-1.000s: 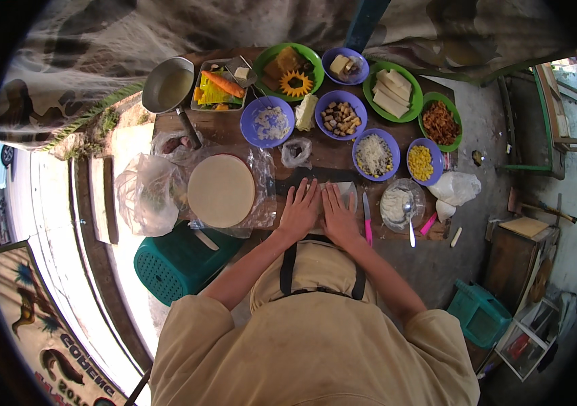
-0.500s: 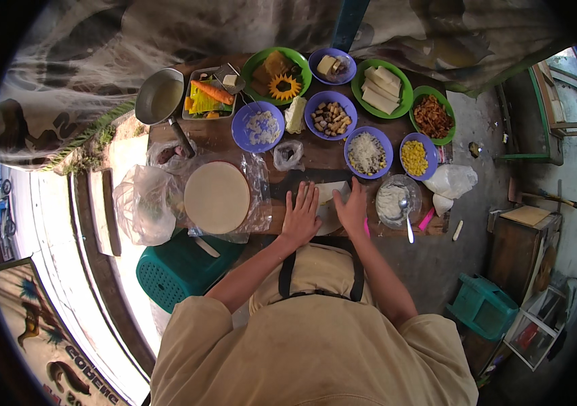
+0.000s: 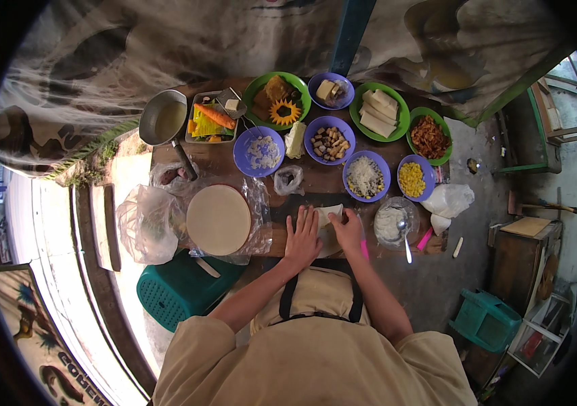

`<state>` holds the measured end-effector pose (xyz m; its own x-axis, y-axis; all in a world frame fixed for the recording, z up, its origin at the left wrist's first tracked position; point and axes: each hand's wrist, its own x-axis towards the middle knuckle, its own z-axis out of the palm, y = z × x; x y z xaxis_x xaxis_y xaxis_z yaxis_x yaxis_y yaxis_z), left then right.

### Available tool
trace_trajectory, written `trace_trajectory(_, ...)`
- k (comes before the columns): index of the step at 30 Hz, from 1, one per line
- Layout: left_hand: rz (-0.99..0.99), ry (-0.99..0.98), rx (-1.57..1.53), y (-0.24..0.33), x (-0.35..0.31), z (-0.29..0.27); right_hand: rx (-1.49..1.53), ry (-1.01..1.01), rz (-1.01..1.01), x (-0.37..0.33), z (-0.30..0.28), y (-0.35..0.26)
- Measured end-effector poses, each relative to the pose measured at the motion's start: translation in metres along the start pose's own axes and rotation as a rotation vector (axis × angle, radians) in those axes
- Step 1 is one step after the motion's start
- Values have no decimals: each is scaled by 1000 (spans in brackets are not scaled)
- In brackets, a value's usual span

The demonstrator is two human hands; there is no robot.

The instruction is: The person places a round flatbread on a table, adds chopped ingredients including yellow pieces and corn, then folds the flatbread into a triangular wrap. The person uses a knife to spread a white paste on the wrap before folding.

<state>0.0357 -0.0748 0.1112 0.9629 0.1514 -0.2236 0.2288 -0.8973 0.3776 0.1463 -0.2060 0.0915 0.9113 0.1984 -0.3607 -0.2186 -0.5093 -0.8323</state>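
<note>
A thin pale pastry wrapper [image 3: 327, 233] lies near the front edge of the wooden table, on a dark board [image 3: 294, 203]. My left hand [image 3: 302, 238] rests flat along its left side, fingers stretched out. The thumb and fingers of my right hand [image 3: 347, 230] pinch its far right edge, where a flap looks lifted or folded. The filling, if any, is hidden. To the left sits a stack of round wrappers [image 3: 218, 220] on clear plastic. On the right stands a bowl of white paste [image 3: 390, 224] with a spoon [image 3: 407, 245] in it.
Behind my hands are purple bowls of grated white food [image 3: 366, 177], corn [image 3: 411, 180] and browned cubes [image 3: 329, 142]. A green plate of finished rolls [image 3: 378, 114] and a bowl of brown shreds [image 3: 430, 136] stand farther right. A saucepan [image 3: 163, 118] is at the far left, beside a plastic bag [image 3: 146, 224].
My right hand has gone from nearly flat fingers to a pinch on the wrapper's far edge, which now looks raised. My left hand stays flat. The whole view has shifted slightly.
</note>
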Motion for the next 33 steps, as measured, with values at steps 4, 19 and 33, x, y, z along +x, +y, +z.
trace_trajectory(4,5,-14,-21,-2,0,0,-101,116,-151,-4,9,-3)
trace_trajectory(19,31,44,-74,-8,-3,-1,-91,-3,-308,-46,33,-13)
trace_trajectory(33,-326,116,-834,-39,31,-36,-374,-310,-412,-67,25,-19)
